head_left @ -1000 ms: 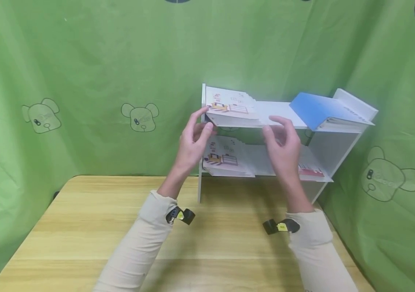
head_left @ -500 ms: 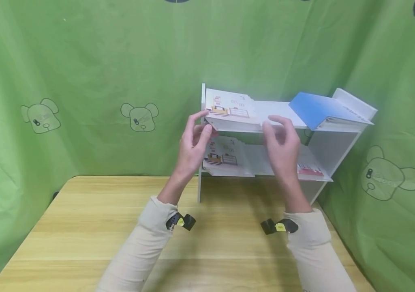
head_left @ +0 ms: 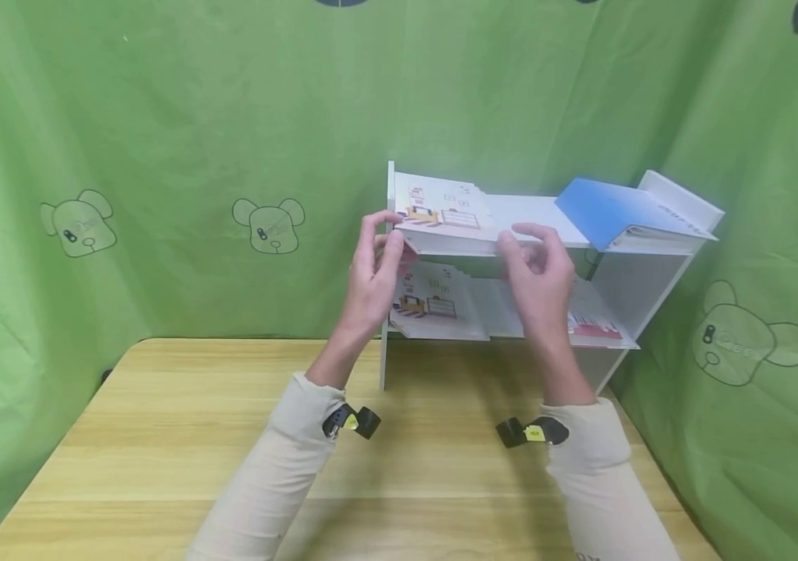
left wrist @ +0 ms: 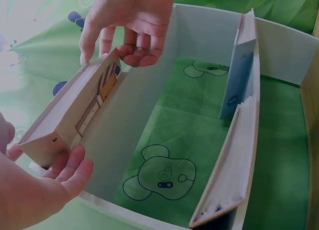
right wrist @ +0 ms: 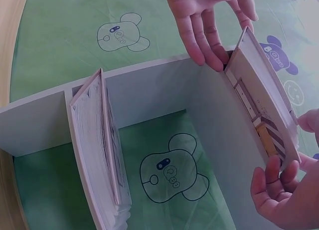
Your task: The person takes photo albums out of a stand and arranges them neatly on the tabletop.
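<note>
A thick book (head_left: 441, 199) with a white cover and a yellow drawing lies at the left end of the upper shelf, its front edge at the shelf's front. My left hand (head_left: 367, 276) grips its near left corner, index finger at the cover and the other fingers curled below. At the right end, my right hand (head_left: 542, 273) pinches the book with the thumb at the page edge. In the left wrist view the book (left wrist: 75, 100) spans the gap between both hands. From the right wrist, curled fingers of my right hand (right wrist: 289, 195) sit against the cover side.
The white two-level bookshelf (head_left: 640, 292) stands at the back right of the wooden table (head_left: 231, 436). A blue-covered book (head_left: 616, 210) leans at the upper right end. Below are a similar illustrated book (head_left: 430, 300) and a red-and-white one (head_left: 595, 319). A green curtain (head_left: 174, 117) surrounds everything.
The book's front edge has come slightly lower and nearer, my left hand staying at its corner. My right hand has shifted a little left, its thumb now at the book's right end.
</note>
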Motion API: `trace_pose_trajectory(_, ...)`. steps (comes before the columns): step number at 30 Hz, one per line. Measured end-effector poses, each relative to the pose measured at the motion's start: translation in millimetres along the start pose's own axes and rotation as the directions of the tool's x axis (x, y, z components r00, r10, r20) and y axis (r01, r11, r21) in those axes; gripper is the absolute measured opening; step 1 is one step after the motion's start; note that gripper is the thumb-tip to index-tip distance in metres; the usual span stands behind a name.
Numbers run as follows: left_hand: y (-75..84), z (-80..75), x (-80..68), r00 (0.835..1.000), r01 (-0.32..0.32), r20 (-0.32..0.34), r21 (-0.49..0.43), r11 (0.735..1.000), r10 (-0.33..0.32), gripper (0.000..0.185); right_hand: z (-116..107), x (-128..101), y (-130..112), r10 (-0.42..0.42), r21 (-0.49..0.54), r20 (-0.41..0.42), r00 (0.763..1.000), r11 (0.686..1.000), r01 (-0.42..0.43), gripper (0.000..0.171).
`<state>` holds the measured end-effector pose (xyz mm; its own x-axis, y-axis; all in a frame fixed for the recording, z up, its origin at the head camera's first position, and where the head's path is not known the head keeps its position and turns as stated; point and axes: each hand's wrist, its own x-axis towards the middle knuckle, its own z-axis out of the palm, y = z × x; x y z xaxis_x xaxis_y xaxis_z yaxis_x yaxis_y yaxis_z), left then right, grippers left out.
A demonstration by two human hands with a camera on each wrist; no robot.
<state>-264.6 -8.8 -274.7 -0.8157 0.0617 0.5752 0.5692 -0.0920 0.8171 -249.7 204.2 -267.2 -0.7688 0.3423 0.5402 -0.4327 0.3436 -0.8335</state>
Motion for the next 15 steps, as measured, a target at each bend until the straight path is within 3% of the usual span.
trace_pose_trajectory(4,3.1,1.1,2.8,0.999,0.029,-0.032,0.008,1.000,-0.028,0.025,0.1,-0.6,-1.6,0.046,0.039,0.036,0.998,0.998,-0.048,0.037)
trace_pose_trajectory(11,6.3,2.8,3.8,0.996,0.077,-0.043,-0.119,0.990,-0.083,0.020,-0.1,-2.5,-4.3,0.091,0.047,0.076,0.993,0.994,-0.094,0.039)
trace_pose_trajectory(15,6.5,3.6,2.9,0.995,0.084,-0.044,-0.120,0.989,-0.090,0.018,-0.6,-4.4,-5.2,0.104,0.042,0.085,0.991,0.993,-0.108,0.041)
